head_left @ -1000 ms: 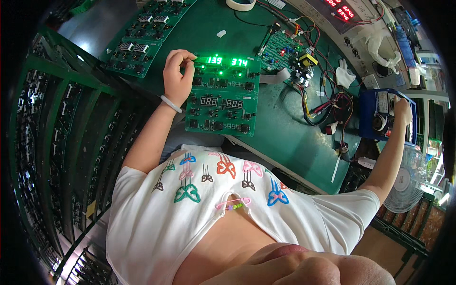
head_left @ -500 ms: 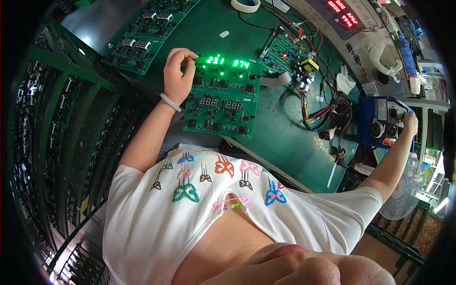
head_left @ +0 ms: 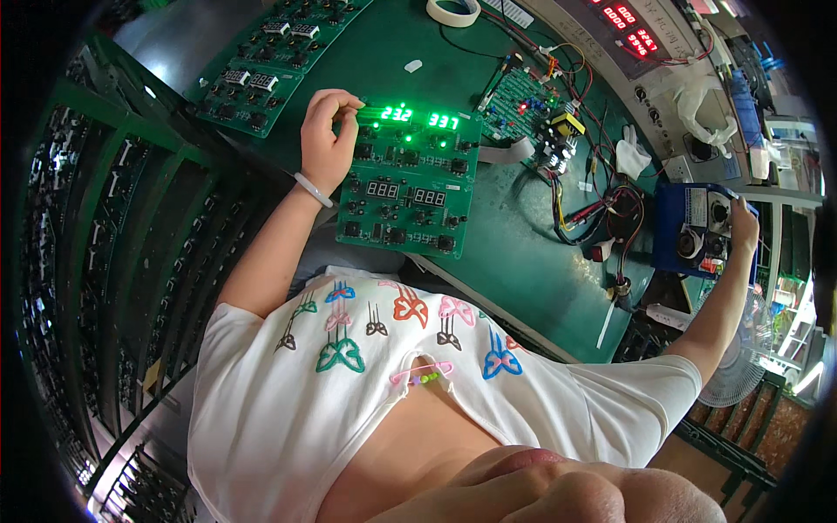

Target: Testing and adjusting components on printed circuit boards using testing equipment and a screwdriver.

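A green circuit board panel [head_left: 405,179] lies in front of me, with two rows of digit displays. Its far row glows bright green and the near row is dark. My left hand [head_left: 330,139] pinches the panel's far left corner between thumb and fingers. Far to the right, my right hand [head_left: 744,228] reaches to a blue box [head_left: 671,228] with round knobs. Its fingers are bent together at the box's right side, beside the upper knob [head_left: 719,212]; what they grip is hidden. A grey ribbon cable [head_left: 508,153] runs from the panel to a second board [head_left: 523,106] with lit lamps.
More display boards [head_left: 253,83] lie at the far left. A tape roll [head_left: 453,10] sits at the back. Bundled wires [head_left: 602,209] cross the green tabletop [head_left: 523,288] toward a metal instrument [head_left: 671,78] with red digits. Racks of boards [head_left: 131,235] stand left; a fan [head_left: 732,366] stands right.
The glowing green digits on the panel have changed. My right hand has shifted slightly left and up by the blue box. My left hand keeps its hold on the panel corner.
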Motion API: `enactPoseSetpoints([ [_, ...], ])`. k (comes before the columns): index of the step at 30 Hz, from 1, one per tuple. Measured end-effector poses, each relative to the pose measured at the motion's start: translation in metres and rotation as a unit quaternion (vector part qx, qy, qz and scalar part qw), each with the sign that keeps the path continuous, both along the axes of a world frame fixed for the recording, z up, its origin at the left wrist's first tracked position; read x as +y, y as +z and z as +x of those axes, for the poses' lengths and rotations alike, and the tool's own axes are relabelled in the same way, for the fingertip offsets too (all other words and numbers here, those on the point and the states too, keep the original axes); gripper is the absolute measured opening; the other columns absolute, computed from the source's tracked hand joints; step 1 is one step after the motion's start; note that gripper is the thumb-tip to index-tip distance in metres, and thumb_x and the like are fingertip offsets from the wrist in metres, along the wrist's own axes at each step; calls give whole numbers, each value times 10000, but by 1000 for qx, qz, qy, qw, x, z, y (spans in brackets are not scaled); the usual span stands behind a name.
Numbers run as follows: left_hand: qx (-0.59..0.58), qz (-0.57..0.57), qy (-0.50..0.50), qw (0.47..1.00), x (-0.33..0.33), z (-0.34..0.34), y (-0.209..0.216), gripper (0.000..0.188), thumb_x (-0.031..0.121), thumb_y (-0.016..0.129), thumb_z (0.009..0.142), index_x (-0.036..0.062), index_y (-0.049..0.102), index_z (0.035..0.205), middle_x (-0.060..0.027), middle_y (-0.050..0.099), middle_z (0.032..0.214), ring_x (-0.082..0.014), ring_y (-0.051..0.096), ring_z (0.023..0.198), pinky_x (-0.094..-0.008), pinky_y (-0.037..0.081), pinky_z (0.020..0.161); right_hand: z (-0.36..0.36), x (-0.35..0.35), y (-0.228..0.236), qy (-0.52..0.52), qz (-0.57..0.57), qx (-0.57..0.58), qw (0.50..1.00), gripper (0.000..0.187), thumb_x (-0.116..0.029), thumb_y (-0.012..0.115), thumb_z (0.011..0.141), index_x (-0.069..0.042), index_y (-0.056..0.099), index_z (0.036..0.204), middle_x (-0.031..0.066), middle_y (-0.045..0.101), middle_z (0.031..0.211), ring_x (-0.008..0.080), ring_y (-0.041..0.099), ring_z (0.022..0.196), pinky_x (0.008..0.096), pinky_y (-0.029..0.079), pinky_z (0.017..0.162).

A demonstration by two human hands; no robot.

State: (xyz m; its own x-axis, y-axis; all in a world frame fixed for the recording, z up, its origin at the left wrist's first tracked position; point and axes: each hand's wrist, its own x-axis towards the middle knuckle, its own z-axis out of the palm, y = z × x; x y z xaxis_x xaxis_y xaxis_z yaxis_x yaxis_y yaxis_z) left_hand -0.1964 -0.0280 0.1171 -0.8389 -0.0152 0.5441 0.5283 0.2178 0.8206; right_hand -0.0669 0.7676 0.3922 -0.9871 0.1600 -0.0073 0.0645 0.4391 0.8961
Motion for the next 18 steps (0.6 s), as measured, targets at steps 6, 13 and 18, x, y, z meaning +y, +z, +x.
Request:
enactPoseSetpoints([
  [6,-30,-14,-1,999,-3,-7,-2,242,-86,536,852,13,635,1049,-106,643,1136,-237,629,994,-324,527,823,-7,-31,-8,-35,-6,128,991,222,-68,462,957,-110,562,1150,155,630,1199,362,704,854,451,580,665],
  [13,-65,-95,3,993,1,-11,-4,254,-4,542,919,36,602,1163,-103,681,1157,-273,624,1061,-361,486,938,-3,-27,10,-192,-68,172,964,291,-267,521,966,-111,649,1176,160,698,1104,379,678,1015,483,569,792],
  [18,-76,-84,3,994,-1,-11,-4,230,9,545,929,18,586,1155,-107,698,1129,-273,634,1057,-368,485,935,-14,-61,7,-301,-112,289,902,486,-524,469,974,-127,691,1146,157,673,1197,380,653,1085,506,547,848],
])
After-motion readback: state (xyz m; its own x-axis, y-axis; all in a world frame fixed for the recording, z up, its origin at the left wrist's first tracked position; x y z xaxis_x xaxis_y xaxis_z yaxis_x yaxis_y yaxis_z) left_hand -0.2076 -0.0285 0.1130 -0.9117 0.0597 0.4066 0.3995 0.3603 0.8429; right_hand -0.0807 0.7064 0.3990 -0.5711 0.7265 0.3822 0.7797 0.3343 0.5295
